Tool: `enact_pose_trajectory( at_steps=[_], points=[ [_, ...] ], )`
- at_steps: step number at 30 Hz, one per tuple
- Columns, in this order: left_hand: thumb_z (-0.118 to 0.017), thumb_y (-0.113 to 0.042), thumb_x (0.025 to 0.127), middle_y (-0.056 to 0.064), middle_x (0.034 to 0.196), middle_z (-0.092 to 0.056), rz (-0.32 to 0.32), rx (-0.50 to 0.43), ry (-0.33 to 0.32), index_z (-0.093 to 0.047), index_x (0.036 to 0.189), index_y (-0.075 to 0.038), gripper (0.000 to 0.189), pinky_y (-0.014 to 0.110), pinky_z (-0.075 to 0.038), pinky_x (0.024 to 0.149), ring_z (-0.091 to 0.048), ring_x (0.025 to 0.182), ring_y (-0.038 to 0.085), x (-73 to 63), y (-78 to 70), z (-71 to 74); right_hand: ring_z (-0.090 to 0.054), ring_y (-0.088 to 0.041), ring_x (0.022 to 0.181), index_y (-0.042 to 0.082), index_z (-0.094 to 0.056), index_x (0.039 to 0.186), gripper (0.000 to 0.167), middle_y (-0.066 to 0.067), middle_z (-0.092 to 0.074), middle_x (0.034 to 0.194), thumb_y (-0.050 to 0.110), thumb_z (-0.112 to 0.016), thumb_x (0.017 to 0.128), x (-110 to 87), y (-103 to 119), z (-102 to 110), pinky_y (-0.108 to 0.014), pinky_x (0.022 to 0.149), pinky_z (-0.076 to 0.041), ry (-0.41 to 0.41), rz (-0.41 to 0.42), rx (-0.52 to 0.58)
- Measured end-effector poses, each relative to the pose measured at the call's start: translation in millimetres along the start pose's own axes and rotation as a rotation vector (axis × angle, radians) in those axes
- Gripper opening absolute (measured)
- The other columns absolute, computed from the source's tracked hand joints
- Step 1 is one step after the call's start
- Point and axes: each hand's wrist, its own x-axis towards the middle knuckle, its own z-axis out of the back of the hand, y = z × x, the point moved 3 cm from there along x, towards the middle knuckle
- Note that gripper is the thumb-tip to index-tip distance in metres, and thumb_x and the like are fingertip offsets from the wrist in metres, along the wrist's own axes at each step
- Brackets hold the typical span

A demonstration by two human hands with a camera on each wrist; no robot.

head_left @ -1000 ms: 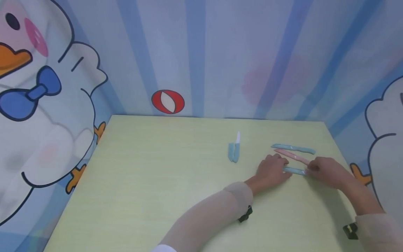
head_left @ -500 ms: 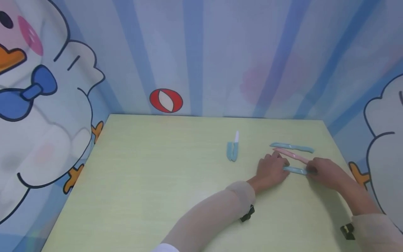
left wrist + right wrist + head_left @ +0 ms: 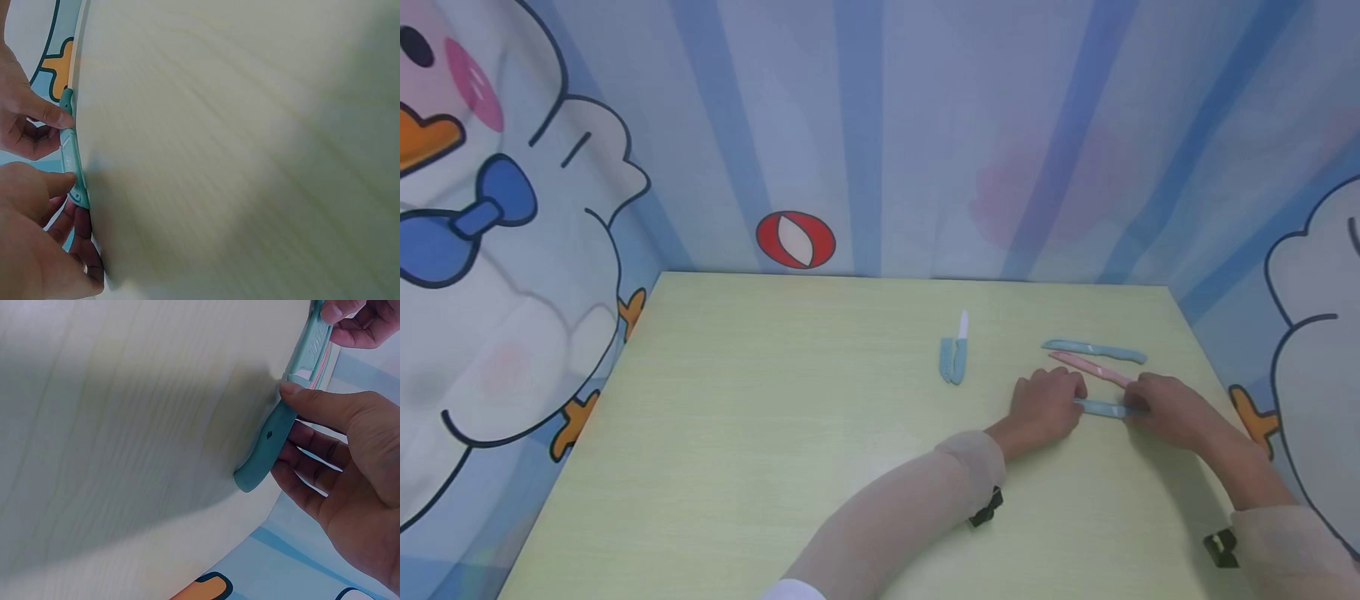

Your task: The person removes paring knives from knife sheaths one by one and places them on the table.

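Observation:
Both hands hold one teal folding-size knife in a matching sheath, low over the table at the right. My left hand [image 3: 1047, 406] pinches the sheath [image 3: 312, 347] at its tip end, thumb on top. With thumb and fingers, my right hand [image 3: 1168, 412] grips the handle [image 3: 265, 440] close to the sheath's mouth. A narrow whitish strip shows between handle and sheath in the right wrist view. Just behind the hands lie a pink sheathed knife [image 3: 1086, 365], its handle end hidden by the right hand, and another teal sheathed knife [image 3: 1097, 350].
Farther left on the pale wooden table [image 3: 737, 417] lies a bare teal knife [image 3: 961, 358] with a white blade, pointing to the back. Its loose sheath [image 3: 946, 360] is beside it. A printed cloth backdrop [image 3: 925, 150] rises behind the table's back edge.
Both hands keep hold of the teal knife at nearly the same spot. The right hand has shifted slightly. The head view has moved a little; the other knives lie as before.

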Motion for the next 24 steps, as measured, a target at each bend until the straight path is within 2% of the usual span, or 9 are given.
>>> enact_pose_trajectory(
  at_steps=[6, 9, 13, 18, 24],
  points=[
    [-0.068, -0.030, 0.101, -0.023, 0.103, -0.071, -0.032, -0.059, -0.025, -0.077, 0.110, -0.035, 0.013, 0.025, -0.043, 0.076, -0.064, 0.095, 0.000, -0.7, 4.6, 1.4, -0.049, -0.016, 0.068, 0.002, -0.069, 0.089, 0.011, -0.001, -0.059, 0.079, 0.003, -0.080, 0.088, 0.0, 1, -2, -0.040, 0.064, -0.045, -0.021, 0.003, 0.013],
    [-0.068, -0.028, 0.101, -0.023, 0.106, -0.073, -0.071, -0.068, -0.022, -0.079, 0.112, -0.035, 0.017, 0.021, -0.044, 0.074, -0.065, 0.097, -0.003, 0.6, 7.5, 1.5, -0.052, -0.015, 0.069, 0.001, -0.071, 0.091, 0.009, -0.001, -0.063, 0.079, 0.002, -0.080, 0.088, 0.5, 2, -2, -0.042, 0.065, -0.048, -0.020, -0.003, 0.013],
    [-0.070, -0.025, 0.101, -0.022, 0.106, -0.073, -0.125, -0.081, 0.009, -0.080, 0.115, -0.034, 0.019, 0.015, -0.043, 0.069, -0.061, 0.088, -0.006, 2.3, 12.3, 2.4, -0.054, -0.016, 0.069, 0.002, -0.072, 0.090, 0.010, -0.001, -0.062, 0.079, 0.000, -0.081, 0.087, -0.1, 6, -1, -0.043, 0.066, -0.049, -0.034, 0.020, 0.001],
    [-0.069, -0.022, 0.102, -0.021, 0.105, -0.073, -0.163, -0.095, 0.041, -0.080, 0.115, -0.031, 0.019, 0.013, -0.045, 0.077, -0.061, 0.090, -0.005, 5.1, 16.9, 4.9, -0.055, -0.015, 0.072, 0.004, -0.071, 0.090, 0.012, 0.000, -0.062, 0.080, -0.001, -0.081, 0.087, -2.0, 12, 3, -0.044, 0.067, -0.050, -0.050, 0.055, -0.005],
    [-0.068, -0.020, 0.102, -0.022, 0.094, -0.066, -0.145, -0.059, 0.107, -0.077, 0.110, -0.029, 0.015, 0.017, -0.047, 0.076, -0.058, 0.086, -0.003, 4.1, 17.7, 11.9, -0.056, -0.013, 0.072, 0.004, -0.071, 0.091, 0.010, 0.002, -0.064, 0.082, 0.001, -0.081, 0.088, -1.0, 20, 8, -0.041, 0.066, -0.049, -0.020, 0.042, 0.028]
  ],
)
